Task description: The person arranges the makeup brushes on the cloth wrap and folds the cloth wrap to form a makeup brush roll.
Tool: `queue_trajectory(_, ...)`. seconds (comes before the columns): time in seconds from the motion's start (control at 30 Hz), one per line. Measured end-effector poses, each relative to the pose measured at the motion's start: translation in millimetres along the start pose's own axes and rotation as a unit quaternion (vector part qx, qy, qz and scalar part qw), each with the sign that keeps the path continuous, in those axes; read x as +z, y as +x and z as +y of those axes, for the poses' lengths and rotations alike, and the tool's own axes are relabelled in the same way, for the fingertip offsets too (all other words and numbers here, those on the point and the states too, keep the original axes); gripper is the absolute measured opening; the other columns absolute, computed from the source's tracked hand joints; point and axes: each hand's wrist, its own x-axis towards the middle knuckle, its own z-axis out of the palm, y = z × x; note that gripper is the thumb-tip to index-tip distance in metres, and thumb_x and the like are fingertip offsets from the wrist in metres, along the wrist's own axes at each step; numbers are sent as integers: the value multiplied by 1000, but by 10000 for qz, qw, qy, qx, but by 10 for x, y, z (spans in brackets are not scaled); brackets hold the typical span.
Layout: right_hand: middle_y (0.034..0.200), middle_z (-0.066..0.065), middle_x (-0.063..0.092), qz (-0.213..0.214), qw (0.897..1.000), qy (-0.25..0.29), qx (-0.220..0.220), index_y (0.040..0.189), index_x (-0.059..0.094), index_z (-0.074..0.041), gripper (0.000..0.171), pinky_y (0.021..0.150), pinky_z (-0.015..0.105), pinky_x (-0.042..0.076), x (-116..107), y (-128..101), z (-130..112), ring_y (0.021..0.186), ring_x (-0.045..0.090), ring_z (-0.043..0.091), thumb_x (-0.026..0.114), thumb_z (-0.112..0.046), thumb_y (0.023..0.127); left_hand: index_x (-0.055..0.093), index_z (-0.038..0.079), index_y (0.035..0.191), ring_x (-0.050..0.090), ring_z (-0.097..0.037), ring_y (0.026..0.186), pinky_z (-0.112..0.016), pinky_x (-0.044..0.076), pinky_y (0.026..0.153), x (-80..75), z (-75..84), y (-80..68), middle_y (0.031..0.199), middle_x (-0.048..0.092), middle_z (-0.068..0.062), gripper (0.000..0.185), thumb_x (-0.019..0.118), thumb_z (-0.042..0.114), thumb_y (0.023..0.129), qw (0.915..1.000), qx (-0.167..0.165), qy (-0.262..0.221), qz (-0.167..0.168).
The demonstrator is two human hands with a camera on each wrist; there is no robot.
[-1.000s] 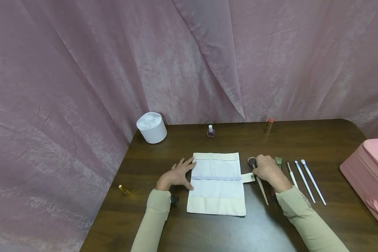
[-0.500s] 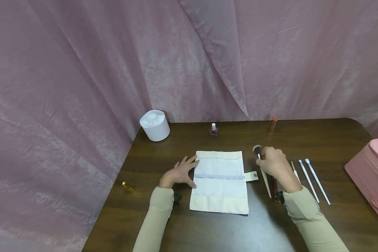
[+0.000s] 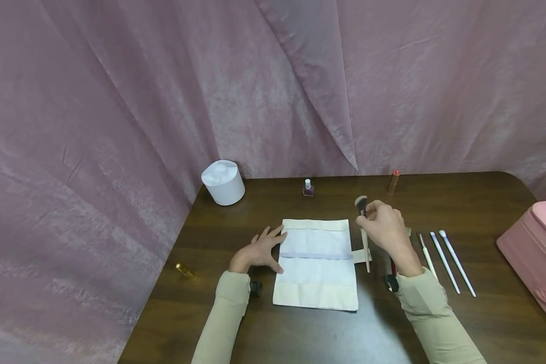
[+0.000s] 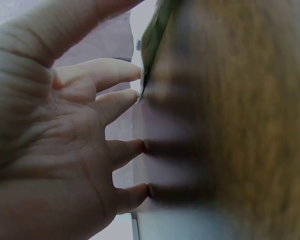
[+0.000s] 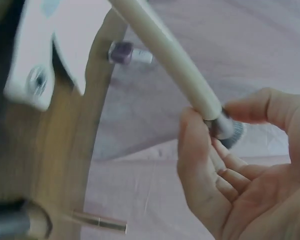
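A white cloth brush roll (image 3: 316, 268) lies unfolded on the table, a lilac band across its middle and a snap tab on its right side. Spread out at its left edge, my left hand (image 3: 257, 252) touches the cloth with straight fingers. My right hand (image 3: 384, 227) pinches a makeup brush (image 3: 365, 242) near its ferrule, bristles up, handle slanting down in front of the tab. In the right wrist view, thumb and fingers meet at the silver ferrule of this brush (image 5: 175, 65). Partly hidden below the right wrist lie a green-tipped brush (image 3: 408, 231) and a dark red handle.
Three slim brushes (image 3: 445, 263) lie to the right, beside a pink case (image 3: 534, 253). Along the back stand a white tissue roll (image 3: 223, 183), a nail polish bottle (image 3: 308, 189) and a lipstick-like tube (image 3: 394, 181). A small gold tube (image 3: 184, 271) lies at left.
My right hand has lifted the makeup brush off the table and carried it up and left toward the brush roll. The left hand stays at the roll's left edge.
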Motion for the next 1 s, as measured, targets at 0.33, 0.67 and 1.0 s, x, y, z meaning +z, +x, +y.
queue_trajectory(0.33, 90, 18, 72, 248, 9925, 1190, -79, 116, 62, 6, 31, 57, 29, 54, 204, 9, -199, 66, 70, 29, 62, -11, 90, 30, 11, 160, -5, -37, 153, -64, 1, 117, 5, -33, -33, 170, 6, -2, 107, 92, 24, 75, 10000, -49, 6, 54)
queue_trajectory(0.67, 85, 12, 75, 978, 9773, 1866, -224, 108, 68, 0, 26, 60, 24, 50, 510, -13, -400, 69, 69, 16, 68, -9, 84, 29, 11, 160, -5, -39, 153, -65, 2, 117, 0, -13, -6, 170, 6, -3, 106, 92, 25, 76, 9999, 83, -29, 62)
queue_trajectory(1.0, 87, 18, 73, 1267, 9526, 2723, -490, 109, 66, 3, 24, 58, 20, 53, 719, -6, -568, 64, 66, 7, 70, -3, 86, 29, 11, 160, -5, -38, 153, -65, 1, 117, 0, -11, -30, 170, 5, -3, 106, 92, 24, 76, 9999, 106, -77, 41)
